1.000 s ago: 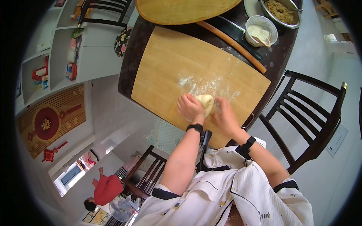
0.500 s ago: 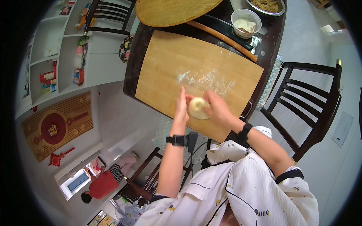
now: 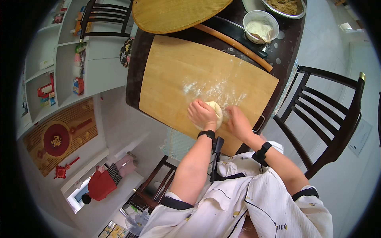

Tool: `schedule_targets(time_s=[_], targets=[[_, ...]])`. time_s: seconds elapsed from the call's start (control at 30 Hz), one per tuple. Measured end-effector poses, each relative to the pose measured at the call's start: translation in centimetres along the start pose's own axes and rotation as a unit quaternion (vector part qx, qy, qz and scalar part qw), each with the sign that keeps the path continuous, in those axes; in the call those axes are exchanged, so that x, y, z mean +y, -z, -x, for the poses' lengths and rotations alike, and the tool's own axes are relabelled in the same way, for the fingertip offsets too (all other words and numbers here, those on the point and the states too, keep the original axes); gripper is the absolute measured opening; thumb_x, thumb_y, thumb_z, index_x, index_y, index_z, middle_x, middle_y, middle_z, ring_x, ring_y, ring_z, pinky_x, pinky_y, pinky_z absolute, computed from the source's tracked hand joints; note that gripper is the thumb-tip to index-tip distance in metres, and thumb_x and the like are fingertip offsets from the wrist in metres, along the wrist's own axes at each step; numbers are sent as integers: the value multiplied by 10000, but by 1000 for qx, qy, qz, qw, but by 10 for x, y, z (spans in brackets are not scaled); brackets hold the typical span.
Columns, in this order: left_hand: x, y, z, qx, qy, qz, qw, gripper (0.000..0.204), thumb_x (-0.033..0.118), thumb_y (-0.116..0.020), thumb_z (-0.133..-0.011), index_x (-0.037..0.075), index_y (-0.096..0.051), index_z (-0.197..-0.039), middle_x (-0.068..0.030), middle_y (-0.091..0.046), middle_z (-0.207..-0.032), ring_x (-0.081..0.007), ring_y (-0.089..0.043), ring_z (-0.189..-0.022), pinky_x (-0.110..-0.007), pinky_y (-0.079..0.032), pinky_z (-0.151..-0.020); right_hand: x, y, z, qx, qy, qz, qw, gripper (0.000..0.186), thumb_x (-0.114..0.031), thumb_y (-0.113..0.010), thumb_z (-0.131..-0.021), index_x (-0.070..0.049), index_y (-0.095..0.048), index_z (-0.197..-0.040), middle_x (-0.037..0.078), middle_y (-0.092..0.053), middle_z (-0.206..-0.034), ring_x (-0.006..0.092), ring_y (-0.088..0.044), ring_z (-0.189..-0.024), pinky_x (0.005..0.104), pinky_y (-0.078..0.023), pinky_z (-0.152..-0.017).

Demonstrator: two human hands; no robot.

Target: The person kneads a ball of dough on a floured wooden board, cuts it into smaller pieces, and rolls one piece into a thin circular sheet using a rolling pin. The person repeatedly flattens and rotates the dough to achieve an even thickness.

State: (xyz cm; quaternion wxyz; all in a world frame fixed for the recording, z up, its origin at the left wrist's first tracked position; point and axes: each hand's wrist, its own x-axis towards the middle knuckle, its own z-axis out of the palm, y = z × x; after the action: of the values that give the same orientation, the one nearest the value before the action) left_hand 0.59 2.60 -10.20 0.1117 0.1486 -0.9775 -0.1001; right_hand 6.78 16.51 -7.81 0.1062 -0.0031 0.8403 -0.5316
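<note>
A round, pale lump of dough (image 3: 216, 110) rests near the front edge of a floured wooden board (image 3: 170, 67). My left hand (image 3: 201, 114) is closed over its left side, fingers curled round it, and covers part of the lump. Just right of the dough, my right hand (image 3: 240, 123) is held with its fingers curled in, slightly smeared by motion. A narrow gap seems to separate it from the lump, and nothing shows in it. White flour (image 3: 216, 89) is scattered over the board beyond both hands.
Behind the board lie a wooden rolling pin (image 3: 238, 47) and a large round woven tray (image 3: 178, 14). A tub of flour (image 3: 260, 27) and a metal bowl of brown filling (image 3: 285, 7) stand at the far right. A dark chair (image 3: 325, 107) is at the right; a person in red (image 3: 104, 184) stands lower left.
My left hand has turned from upright beside the dough to lying over it. The right hand has come off the dough to the right. The dough has shifted slightly right.
</note>
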Motion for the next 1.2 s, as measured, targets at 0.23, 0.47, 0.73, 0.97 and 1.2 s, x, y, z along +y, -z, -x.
schedule_targets(time_s=[0.23, 0.47, 0.73, 0.97, 1.2], targets=[[8, -15, -29, 20, 25, -39, 999, 263, 277, -513, -941, 79, -626, -809, -101, -619, -858, -329, -573, -873, -477, -414, -746, 2, -27, -8, 9, -138, -209, 968, 440, 60, -587, -803, 15, -447, -1217, 179, -623, -1043, 307, -660, -847, 370, -539, -766], [-21, 41, -35, -250, 182, 385, 869, 579, 468, -458, -1014, 29, -601, -664, -30, -567, -597, -150, -536, -579, -326, -433, -597, -19, -28, -18, -54, -113, -103, 987, 360, -35, -704, -738, -17, -514, -1044, 165, -580, -900, 339, -608, -854, 411, -513, -742], [-43, 53, 30, -2, -13, 86, 996, 257, 274, -515, -929, 113, -623, -761, -55, -618, -839, -283, -563, -865, -433, -415, -792, -52, -31, -1, -73, 64, -25, 995, 326, -19, -651, -697, -2, -495, -983, 211, -545, -942, 409, -550, -919, 472, -477, -762], [-32, 16, -6, 17, -78, -43, 996, 165, 220, -520, -884, 119, -630, -814, -70, -615, -940, -292, -559, -905, -434, -400, -784, -6, -35, -7, -29, -17, -40, 999, 375, 19, -635, -729, -6, -457, -1058, 214, -540, -990, 405, -557, -955, 456, -480, -783], [-22, -10, -43, 3, -58, -58, 997, 160, 259, -562, -859, 136, -653, -810, -35, -605, -830, -272, -566, -838, -413, -383, -726, 0, -40, -7, -54, -186, -241, 951, 461, 8, -685, -816, -5, -406, -1183, 164, -596, -1031, 258, -646, -897, 350, -536, -769]])
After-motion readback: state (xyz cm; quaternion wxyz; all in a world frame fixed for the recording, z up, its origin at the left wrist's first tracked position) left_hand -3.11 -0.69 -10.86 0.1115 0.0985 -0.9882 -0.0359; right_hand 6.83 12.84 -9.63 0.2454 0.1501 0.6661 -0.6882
